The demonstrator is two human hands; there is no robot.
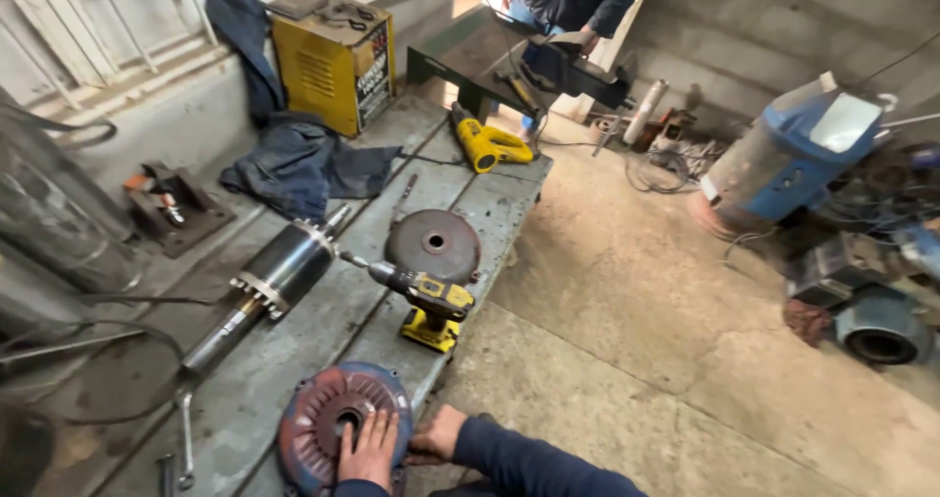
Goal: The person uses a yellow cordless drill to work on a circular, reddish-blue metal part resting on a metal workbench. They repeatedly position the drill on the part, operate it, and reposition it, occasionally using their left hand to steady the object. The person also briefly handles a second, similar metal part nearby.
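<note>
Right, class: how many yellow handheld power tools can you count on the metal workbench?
2. A cordless drill stands mid-bench beside the round metal cover; an angle grinder lies at the far end near the dark cloth. Others may be hidden out of view.

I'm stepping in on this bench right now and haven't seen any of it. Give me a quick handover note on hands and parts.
Left hand: flat on the face of the round motor end cover, fingers beside its centre hole.
Right hand: on the cover's right edge, at the bench edge.
The cover lies flat at the near end of the bench. The rotor with shaft, a second round cover, the cordless drill and a wrench lie apart from it, untouched.
Done: motor is in separate pieces.
Left: cover not lifted or fitted to anything.
</note>
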